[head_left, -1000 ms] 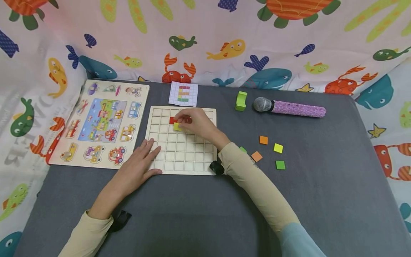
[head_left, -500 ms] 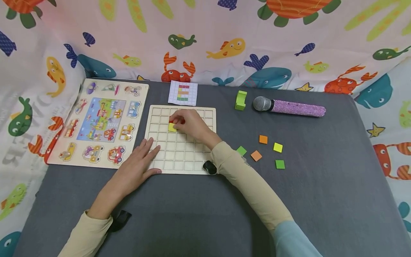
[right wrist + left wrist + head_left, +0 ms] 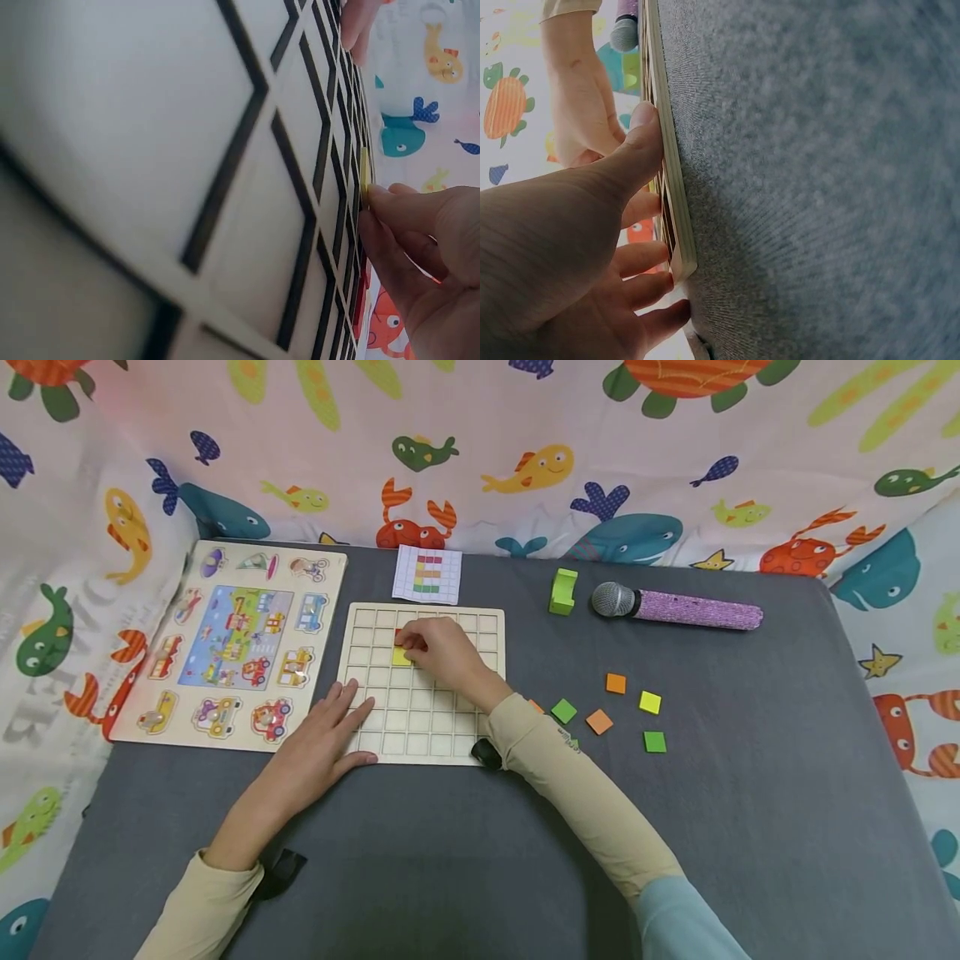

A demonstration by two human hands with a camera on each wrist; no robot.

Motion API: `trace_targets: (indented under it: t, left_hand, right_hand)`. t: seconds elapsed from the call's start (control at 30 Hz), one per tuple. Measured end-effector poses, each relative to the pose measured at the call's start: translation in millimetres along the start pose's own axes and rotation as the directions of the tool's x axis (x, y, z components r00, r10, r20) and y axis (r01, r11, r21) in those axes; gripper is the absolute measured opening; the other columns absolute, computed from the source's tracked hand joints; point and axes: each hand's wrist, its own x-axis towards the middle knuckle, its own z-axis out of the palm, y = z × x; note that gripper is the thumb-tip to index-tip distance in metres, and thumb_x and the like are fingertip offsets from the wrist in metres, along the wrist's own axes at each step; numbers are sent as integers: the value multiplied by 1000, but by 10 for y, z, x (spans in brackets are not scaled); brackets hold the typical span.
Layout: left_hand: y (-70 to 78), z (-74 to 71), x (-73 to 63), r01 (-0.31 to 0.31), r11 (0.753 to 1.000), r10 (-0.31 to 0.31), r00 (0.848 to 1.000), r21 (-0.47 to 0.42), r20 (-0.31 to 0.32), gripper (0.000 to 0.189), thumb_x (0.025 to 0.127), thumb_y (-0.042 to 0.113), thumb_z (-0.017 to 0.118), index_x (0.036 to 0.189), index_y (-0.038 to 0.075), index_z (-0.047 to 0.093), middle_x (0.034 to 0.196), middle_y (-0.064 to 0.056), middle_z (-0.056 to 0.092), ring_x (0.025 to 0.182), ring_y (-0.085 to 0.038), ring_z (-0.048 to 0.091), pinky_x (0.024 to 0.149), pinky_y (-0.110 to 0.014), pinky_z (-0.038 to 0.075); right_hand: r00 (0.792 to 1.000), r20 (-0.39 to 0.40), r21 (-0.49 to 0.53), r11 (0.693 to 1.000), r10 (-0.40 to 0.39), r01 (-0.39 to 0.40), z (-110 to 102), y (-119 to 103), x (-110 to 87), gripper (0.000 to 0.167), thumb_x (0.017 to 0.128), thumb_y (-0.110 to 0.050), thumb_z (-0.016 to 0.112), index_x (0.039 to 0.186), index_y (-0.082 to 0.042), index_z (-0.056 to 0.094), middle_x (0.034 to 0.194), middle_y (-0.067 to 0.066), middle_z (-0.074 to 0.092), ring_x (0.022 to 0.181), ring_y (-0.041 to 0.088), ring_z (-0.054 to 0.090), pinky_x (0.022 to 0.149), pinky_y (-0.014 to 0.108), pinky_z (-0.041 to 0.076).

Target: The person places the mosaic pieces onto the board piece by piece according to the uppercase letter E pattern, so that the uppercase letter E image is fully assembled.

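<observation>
A wooden grid board [image 3: 431, 759] lies flat on the grey table. My left hand [image 3: 321, 735] rests on its lower left corner, fingers spread over the edge; in the left wrist view the thumb lies along the board's side. My right hand [image 3: 447, 653] is over the upper middle cells, thumb and fingertips at a yellow square tile [image 3: 401, 657]. That tile sits just below a red tile [image 3: 398, 635], which the fingers partly cover. In the right wrist view the fingertips pinch at the yellow tile [image 3: 365, 172], close against the grid.
A pattern card [image 3: 427, 575] lies behind the board. Left of it is a peg puzzle [image 3: 247, 710]. Loose orange, green and yellow tiles [image 3: 598, 722] lie to the right, some partly under the right sleeve. Farther back are a green block [image 3: 562, 592] and a purple microphone [image 3: 678, 607].
My right hand has shifted slightly left with the yellow tile, which now lines up under the red one. The left hand has stayed on the board's corner.
</observation>
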Motion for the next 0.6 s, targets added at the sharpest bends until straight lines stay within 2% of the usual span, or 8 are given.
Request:
trace_targets:
  t: [0.2, 0.4, 0.6]
  left_hand:
    - [8, -10, 4, 0, 1000, 0, 1000, -2, 7, 75, 89, 33, 72, 148, 0, 40, 159, -24, 20, 147, -42, 12, 115, -58, 21]
    - [1, -10, 12, -14, 1000, 14, 1000, 3, 8, 76, 89, 34, 72, 148, -1, 40, 159, -24, 21, 147, -43, 12, 116, -57, 20]
    - [8, -12, 15, -10, 1000, 10, 1000, 8, 15, 77, 88, 34, 72, 148, -1, 39, 159, -24, 20, 147, -42, 11, 116, -57, 20]
  right_hand:
    - [1000, 16, 86, 996, 4, -5, -86, 5, -38, 19, 92, -5, 67, 111, -5, 71, 98, 3, 69, 87, 12, 60, 80, 21, 49]
    - [1000, 3, 153, 988, -7, 7, -283, 54, -168, 21, 91, -4, 69, 111, -3, 70, 95, 3, 68, 87, 14, 60, 81, 24, 49]
    - [997, -73, 213, 977, 0, 16, -573, 164, -364, 23, 91, -2, 69, 114, 0, 70, 95, 9, 70, 89, 18, 65, 80, 31, 54]
